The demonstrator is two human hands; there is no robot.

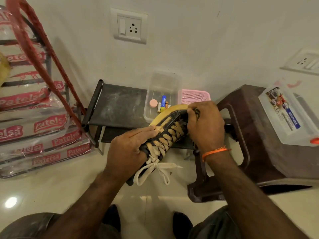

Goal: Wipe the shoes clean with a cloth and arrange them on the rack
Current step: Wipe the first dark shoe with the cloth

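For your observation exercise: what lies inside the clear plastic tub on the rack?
Inside the clear tub: a pink round lid and several small tubes. The shoe covers its near corner.

Soft, even indoor light fills the scene. A round white glare spot sits on the glossy cream tiled floor (51,190) at lower left. Faint shadows fall on the wall behind the black low fabric-shelved rack (119,104). Wide-angle distortion bends the frame's edges, and slight blur softens the edges and the forearms.
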